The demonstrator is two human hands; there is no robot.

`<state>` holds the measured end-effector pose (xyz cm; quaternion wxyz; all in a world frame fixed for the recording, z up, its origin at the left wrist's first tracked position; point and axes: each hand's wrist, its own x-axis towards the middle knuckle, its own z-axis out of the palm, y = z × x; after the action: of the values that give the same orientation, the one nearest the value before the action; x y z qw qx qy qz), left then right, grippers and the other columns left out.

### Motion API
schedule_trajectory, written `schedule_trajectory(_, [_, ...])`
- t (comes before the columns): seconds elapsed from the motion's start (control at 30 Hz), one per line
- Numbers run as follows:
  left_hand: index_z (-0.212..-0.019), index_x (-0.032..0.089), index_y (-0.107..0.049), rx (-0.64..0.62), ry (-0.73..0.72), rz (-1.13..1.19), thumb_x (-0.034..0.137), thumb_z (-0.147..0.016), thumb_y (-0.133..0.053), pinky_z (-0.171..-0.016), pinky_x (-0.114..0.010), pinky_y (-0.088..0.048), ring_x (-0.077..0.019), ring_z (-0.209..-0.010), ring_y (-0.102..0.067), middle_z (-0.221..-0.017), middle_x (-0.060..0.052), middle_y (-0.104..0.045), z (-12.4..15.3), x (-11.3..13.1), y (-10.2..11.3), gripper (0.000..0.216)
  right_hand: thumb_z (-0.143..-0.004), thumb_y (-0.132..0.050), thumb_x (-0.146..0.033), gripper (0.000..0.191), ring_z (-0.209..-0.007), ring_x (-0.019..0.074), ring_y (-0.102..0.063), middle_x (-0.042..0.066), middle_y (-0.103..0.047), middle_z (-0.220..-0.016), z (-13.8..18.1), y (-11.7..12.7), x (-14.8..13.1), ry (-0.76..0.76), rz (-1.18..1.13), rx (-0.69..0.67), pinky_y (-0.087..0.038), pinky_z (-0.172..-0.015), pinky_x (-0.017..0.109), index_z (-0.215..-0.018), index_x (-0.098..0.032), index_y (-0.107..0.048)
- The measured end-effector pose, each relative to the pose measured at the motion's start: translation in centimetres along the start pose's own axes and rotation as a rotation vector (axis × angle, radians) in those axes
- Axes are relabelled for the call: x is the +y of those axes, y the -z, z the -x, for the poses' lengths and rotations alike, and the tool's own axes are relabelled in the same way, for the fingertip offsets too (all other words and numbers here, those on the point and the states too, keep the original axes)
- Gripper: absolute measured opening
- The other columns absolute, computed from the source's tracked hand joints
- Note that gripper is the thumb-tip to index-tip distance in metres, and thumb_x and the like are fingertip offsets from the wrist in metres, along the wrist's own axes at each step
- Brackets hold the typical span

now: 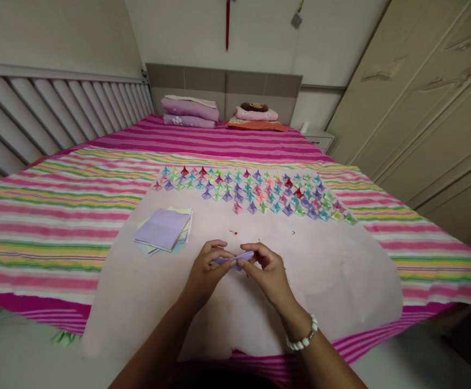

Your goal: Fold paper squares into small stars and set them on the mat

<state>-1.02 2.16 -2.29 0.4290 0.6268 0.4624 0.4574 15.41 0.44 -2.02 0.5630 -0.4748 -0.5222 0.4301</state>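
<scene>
Between my two hands is a small piece of folded purple paper (245,256), held above the pale sheet (138,302). My left hand (211,266) pinches its left side between thumb and fingers. On the other side, my right hand (268,268) grips it the same way, the thumbs close together at the middle. Fingers hide part of the folds. To the left lies a stack of square coloured papers (163,229), a purple one on top. Beyond my hands, several rows of small folded paper pieces (252,207) in many colours stand on the sheet.
Tiny red scraps (233,232) lie on the sheet. Under it is a striped bedspread (48,216). Folded bedding (190,112) sits by the headboard (219,81). A railing (65,113) runs along the left, a wardrobe (430,124) along the right. Green paper (64,338) is at lower left.
</scene>
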Motion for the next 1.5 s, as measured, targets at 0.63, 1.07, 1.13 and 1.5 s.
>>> schedule_trajectory(0.63, [-0.067, 0.02, -0.069, 0.035, 0.135, -0.04, 0.038, -0.069, -0.071, -0.054, -0.025, -0.043, -0.0146, -0.062, -0.055, -0.069, 0.0, -0.066, 0.5, 1.4, 0.7, 0.018, -0.077, -0.067, -0.031, 0.014, -0.071, 0.0161, -0.053, 0.001, -0.059, -0.073, 0.1, 0.1, -0.1, 0.04, -0.013, -0.063, -0.04, -0.066, 0.029, -0.067, -0.021, -0.068])
schedule_trajectory(1.07, [-0.079, 0.018, -0.076, 0.119, 0.344, 0.279, 0.047, -0.069, -0.07, -0.057, -0.026, -0.046, -0.0187, -0.067, -0.062, -0.067, -0.003, -0.071, 0.4, 1.3, 0.5, 0.03, -0.076, -0.066, -0.034, 0.016, -0.07, 0.0172, -0.05, 0.0, -0.059, -0.067, 0.2, 0.0, 0.4, -0.067, -0.088, -0.002, -0.039, -0.068, 0.029, -0.068, -0.02, -0.068])
schedule_trajectory(1.13, [-0.086, 0.017, -0.076, 0.104, 0.368, 0.31, 0.048, -0.073, -0.067, -0.066, -0.029, -0.049, -0.0205, -0.074, -0.064, -0.071, -0.004, -0.072, 0.5, 1.3, 0.4, 0.034, -0.076, -0.066, -0.034, 0.017, -0.067, 0.0164, -0.05, 0.0, -0.058, -0.064, 0.2, 0.0, 0.5, -0.088, -0.107, 0.01, -0.039, -0.067, 0.029, -0.067, -0.02, -0.068])
schedule_trajectory(1.5, [-0.088, 0.014, -0.071, -0.033, 0.338, 0.458, 0.037, -0.066, -0.075, -0.077, -0.033, -0.05, -0.0179, -0.076, -0.064, -0.082, -0.007, -0.072, 1.0, 0.8, -1.6, 0.032, -0.078, -0.067, -0.036, 0.02, -0.064, 0.0146, -0.051, -0.001, -0.06, -0.063, 0.5, -0.4, 0.8, -0.137, -0.193, 0.026, -0.041, -0.065, 0.028, -0.068, -0.019, -0.069])
